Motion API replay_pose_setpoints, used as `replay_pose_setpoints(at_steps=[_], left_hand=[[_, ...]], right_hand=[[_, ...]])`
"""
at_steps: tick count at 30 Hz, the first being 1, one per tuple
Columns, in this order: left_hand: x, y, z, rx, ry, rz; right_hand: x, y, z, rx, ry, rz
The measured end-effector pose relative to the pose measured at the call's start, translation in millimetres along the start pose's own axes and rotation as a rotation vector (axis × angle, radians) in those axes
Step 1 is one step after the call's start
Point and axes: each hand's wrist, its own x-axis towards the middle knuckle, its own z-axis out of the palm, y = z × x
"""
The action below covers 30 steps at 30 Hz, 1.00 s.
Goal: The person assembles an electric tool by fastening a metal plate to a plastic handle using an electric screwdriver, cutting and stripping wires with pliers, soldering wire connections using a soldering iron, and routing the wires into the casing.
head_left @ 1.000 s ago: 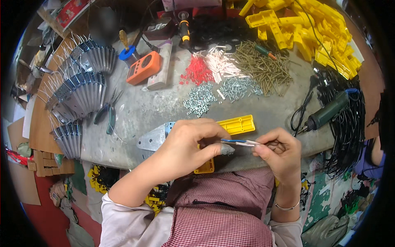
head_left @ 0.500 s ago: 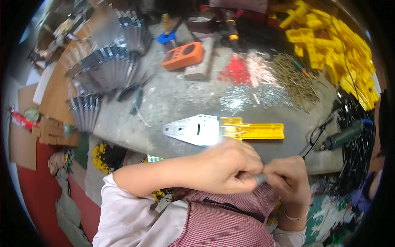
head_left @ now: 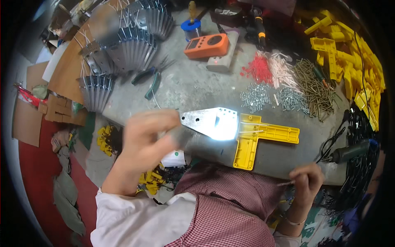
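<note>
My left hand (head_left: 150, 140), smeared by motion, is curled beside the pointed end of a shiny metal plate (head_left: 207, 122); whether it touches the plate or holds anything, I cannot tell. The flat plate has several holes, and its wide end meets a T-shaped yellow plastic housing (head_left: 246, 154), lying open side up. Two thin white wires (head_left: 251, 131) run from the plate across the housing. At the bench's front edge, my right hand (head_left: 307, 179) is closed, pinching a thin pale piece (head_left: 284, 183) that sticks out to the left.
Loose red sleeves (head_left: 258, 70), pale sleeves (head_left: 283, 74), small metal hardware (head_left: 256, 97) and long screws (head_left: 314, 90) lie beyond the housing. A dark power screwdriver (head_left: 349, 151) rests at right, below yellow housings (head_left: 349, 61). Pliers (head_left: 152, 85), an orange meter (head_left: 207, 45) and stacked metal plates (head_left: 131, 49) lie left and far.
My hands have parted: the left moved left to the plate's tip, the right slightly right and down. The yellow housing's near arm, formerly covered by my left hand, now shows. The view has shifted.
</note>
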Motion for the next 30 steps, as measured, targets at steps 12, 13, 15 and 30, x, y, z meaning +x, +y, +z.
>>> replay_pose_setpoints(at_steps=[12, 13, 15, 30], left_hand=[[26.7, -168.6, -67.6, 0.941, 0.205, -0.104], [26.3, -167.5, -70.6, 0.943, 0.207, -0.105], [26.9, -160.5, -76.2, 1.066, 0.127, -0.163], [-78.4, -150.8, -94.9, -0.394, 0.536, -0.466]], right_hand=[[35.7, -14.8, 38.6, 0.13, 0.018, 0.089], [36.4, -9.3, 41.0, 0.078, 0.007, -0.001], [35.5, -7.0, 41.0, 0.023, -0.004, -0.088], [41.4, -14.4, 44.9, 0.316, 0.117, 0.173]])
